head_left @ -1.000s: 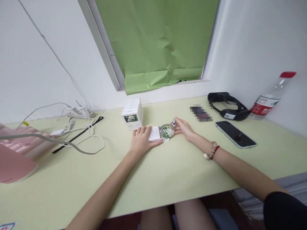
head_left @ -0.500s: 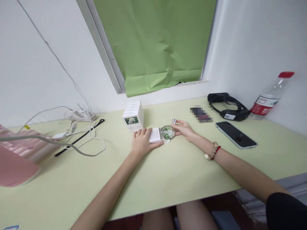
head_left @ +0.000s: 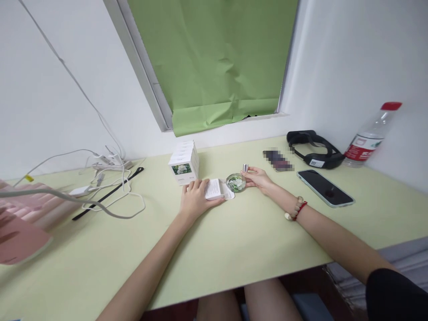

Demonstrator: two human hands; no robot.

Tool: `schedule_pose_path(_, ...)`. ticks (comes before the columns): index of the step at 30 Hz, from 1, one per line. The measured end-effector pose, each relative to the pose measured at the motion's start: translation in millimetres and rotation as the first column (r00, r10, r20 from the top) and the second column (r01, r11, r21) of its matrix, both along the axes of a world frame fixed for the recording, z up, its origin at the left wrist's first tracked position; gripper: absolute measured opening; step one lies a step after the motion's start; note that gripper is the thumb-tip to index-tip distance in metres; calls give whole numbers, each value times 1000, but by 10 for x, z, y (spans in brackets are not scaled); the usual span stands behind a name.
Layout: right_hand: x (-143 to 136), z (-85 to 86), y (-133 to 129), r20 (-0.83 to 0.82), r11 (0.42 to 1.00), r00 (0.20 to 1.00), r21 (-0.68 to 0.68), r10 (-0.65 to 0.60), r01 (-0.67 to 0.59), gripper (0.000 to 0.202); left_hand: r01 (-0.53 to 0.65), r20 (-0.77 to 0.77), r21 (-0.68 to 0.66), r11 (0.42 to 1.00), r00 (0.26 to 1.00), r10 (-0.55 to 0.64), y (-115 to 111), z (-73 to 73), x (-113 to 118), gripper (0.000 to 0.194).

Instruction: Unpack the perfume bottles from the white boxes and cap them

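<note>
My left hand (head_left: 195,197) is wrapped round a small white box (head_left: 213,189) that lies on the pale green table, its open end facing right. A white flap (head_left: 229,195) sticks out of that end. My right hand (head_left: 259,179) grips a round clear glass bottle (head_left: 236,183) with a silver cap (head_left: 245,167); white flowers and green show in the glass. The bottle is close to the box's open end, by the flap. Behind my left hand stands a row of white boxes (head_left: 183,164) with a flower picture on the front one.
At the right are a phone (head_left: 325,188), a black headset (head_left: 316,150), a plastic bottle with a red cap (head_left: 368,138) and a pixelated item (head_left: 278,160). Cables, a power strip (head_left: 112,164), a black strap (head_left: 109,194) and a pink object (head_left: 22,236) are at the left.
The glass bottle in my right hand has moved slightly right, away from the box in my left hand, and more of the white flap shows between them. The view has shifted slightly.
</note>
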State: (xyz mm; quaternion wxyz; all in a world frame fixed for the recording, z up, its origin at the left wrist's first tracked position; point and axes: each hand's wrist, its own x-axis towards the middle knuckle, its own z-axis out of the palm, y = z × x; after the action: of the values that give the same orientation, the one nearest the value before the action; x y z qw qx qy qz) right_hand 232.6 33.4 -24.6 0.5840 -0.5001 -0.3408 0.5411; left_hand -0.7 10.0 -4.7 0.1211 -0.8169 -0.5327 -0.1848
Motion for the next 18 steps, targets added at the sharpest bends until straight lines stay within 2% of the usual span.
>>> schedule_pose_path(11, -6, 9, -9, -11, 1000, 1000, -1, 23, -23, 16, -33, 17, -43, 999, 999, 33, -5, 49, -35, 75)
schedule_pose_path(18, 81, 51, 17, 34, 997, 996, 8, -81, 80, 18, -78, -6, -46, 996, 997, 78, 32, 70, -112, 74)
